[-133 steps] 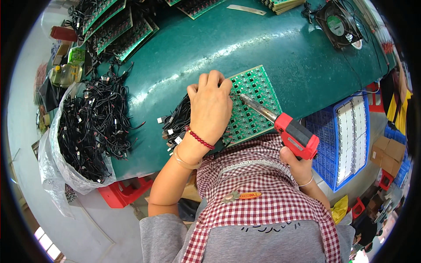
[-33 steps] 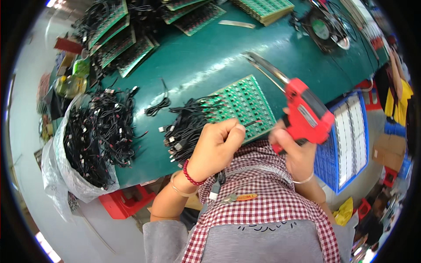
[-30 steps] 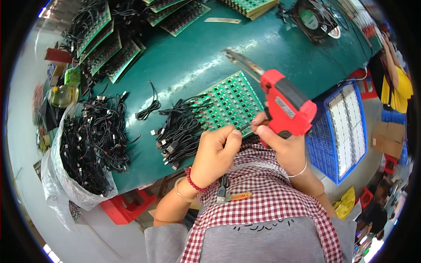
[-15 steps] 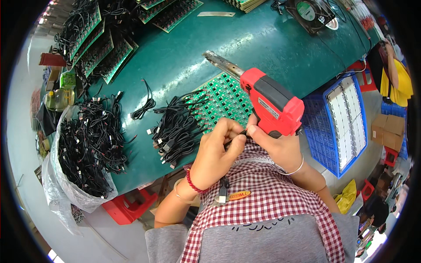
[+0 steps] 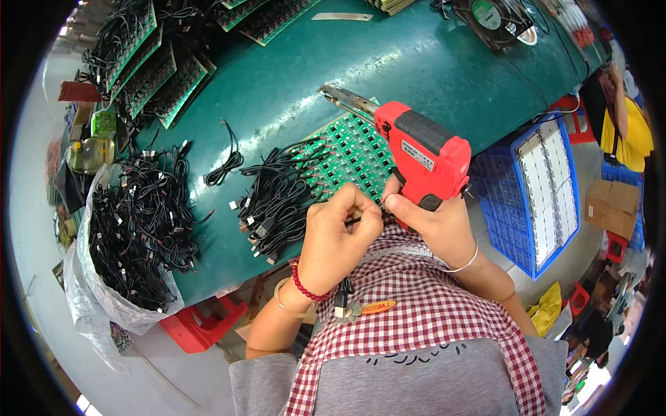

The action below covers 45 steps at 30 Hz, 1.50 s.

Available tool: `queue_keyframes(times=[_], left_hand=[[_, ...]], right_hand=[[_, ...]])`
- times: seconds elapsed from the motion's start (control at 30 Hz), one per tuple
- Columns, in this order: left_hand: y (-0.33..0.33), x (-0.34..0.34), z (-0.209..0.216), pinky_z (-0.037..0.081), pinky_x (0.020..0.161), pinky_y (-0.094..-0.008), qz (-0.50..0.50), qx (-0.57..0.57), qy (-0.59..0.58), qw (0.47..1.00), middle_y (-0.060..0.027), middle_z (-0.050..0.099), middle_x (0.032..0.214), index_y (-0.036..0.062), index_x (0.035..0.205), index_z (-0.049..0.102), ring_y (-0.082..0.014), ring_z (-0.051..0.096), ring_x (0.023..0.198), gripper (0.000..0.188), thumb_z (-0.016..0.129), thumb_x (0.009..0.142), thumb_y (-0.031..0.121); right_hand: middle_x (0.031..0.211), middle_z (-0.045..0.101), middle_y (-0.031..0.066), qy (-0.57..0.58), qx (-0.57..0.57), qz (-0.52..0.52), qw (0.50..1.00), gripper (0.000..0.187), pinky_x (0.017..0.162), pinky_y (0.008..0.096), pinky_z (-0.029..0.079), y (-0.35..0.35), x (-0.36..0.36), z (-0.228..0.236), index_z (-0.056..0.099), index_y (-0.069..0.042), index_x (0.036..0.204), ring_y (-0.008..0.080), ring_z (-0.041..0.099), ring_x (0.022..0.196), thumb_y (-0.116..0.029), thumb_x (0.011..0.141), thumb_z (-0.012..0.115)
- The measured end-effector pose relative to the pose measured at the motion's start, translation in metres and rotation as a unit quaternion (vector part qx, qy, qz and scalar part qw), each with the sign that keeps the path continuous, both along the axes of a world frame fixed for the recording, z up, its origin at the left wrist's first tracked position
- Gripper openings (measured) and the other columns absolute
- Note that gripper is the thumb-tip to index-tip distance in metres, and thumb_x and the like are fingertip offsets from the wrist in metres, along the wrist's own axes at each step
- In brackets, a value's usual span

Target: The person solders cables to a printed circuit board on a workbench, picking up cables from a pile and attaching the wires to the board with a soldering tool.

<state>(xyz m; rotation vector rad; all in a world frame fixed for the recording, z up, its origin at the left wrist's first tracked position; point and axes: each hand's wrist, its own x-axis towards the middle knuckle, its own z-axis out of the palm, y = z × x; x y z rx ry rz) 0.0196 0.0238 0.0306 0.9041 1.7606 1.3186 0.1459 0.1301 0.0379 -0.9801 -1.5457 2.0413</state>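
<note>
My left hand (image 5: 338, 239) is closed in a pinch on a black USB cable (image 5: 346, 286). The cable's metal plug (image 5: 340, 305) dangles below it against my checked apron. My right hand (image 5: 440, 232) is wrapped around the grip of a red and black soldering gun (image 5: 427, 149), whose metal tip points to the far left. Whether the right thumb and fingertip also pinch the cable's end I cannot tell. Beneath the gun lies a green circuit board panel (image 5: 340, 156). A bundle of black USB cables (image 5: 281, 197) rests against its left side, their red wire ends on the panel.
A plastic bag of cables (image 5: 149, 236) sits at the table's left edge. Stacked boards with cables (image 5: 156, 76) stand far left. A metal strip (image 5: 342, 16) and a fan (image 5: 492, 21) lie at the back. A blue crate (image 5: 531, 201) is at the right, a red stool (image 5: 205, 324) below left.
My left hand has drawn slightly left, away from the right hand, and the hanging plug has swung left with it. The soldering gun has shifted a little left.
</note>
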Motion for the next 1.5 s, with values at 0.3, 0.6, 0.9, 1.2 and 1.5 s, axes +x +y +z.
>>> queue_keyframes(times=[0.3,0.6,0.9,1.2,1.5], left_hand=[[0.001,0.001,0.006,0.038,0.047,-0.0222,0.007,-0.011,0.032,0.999,-0.0031,0.055,0.057,-0.0012,0.078,0.055,-0.0047,0.048,0.05,0.008,0.061,0.082,0.0],[0.001,0.002,0.004,0.036,0.046,-0.0214,0.026,-0.005,0.02,0.999,-0.0018,0.054,0.058,-0.0004,0.079,0.055,-0.0038,0.046,0.05,0.008,0.061,0.083,0.001],[0.007,0.002,0.004,0.039,0.051,-0.0203,0.047,-0.006,0.04,0.998,0.0,0.056,0.063,-0.0012,0.077,0.053,-0.0028,0.049,0.057,0.011,0.058,0.086,0.002],[0.001,-0.016,0.001,0.038,0.05,-0.02,0.036,-0.057,0.096,0.993,-0.0006,0.055,0.06,-0.0013,0.077,0.055,-0.0023,0.047,0.054,0.008,0.059,0.084,0.002],[0.002,-0.01,0.004,0.033,0.047,-0.0197,0.052,-0.013,0.122,0.991,0.0002,0.053,0.06,0.0004,0.076,0.054,-0.002,0.044,0.051,0.01,0.064,0.077,0.0]], right_hand=[[0.084,0.062,0.0006,0.008,0.018,-0.002,1.0,0.016,0.067,0.0246,0.048,0.001,-0.002,-0.001,0.06,-0.001,0.095,0.0076,0.058,0.075,0.001,0.081,0.065],[0.08,0.061,0.0011,0.015,0.039,0.004,0.999,0.011,0.064,0.0249,0.047,0.002,-0.006,-0.002,0.06,-0.001,0.091,0.0079,0.057,0.072,-0.001,0.081,0.064],[0.073,0.059,-0.0015,-0.016,0.044,0.008,0.999,0.008,0.058,0.0235,0.044,-0.001,-0.011,-0.001,0.061,-0.002,0.087,0.0055,0.054,0.065,-0.002,0.08,0.065],[0.083,0.062,0.0017,-0.02,0.023,-0.03,0.999,0.006,0.069,0.024,0.047,0.0,0.003,-0.008,0.063,-0.001,0.09,0.0075,0.056,0.076,-0.002,0.084,0.065],[0.087,0.063,0.001,-0.014,0.0,-0.018,1.0,0.011,0.072,0.0245,0.047,-0.003,0.003,-0.001,0.062,-0.001,0.094,0.0077,0.057,0.08,-0.003,0.084,0.067]])
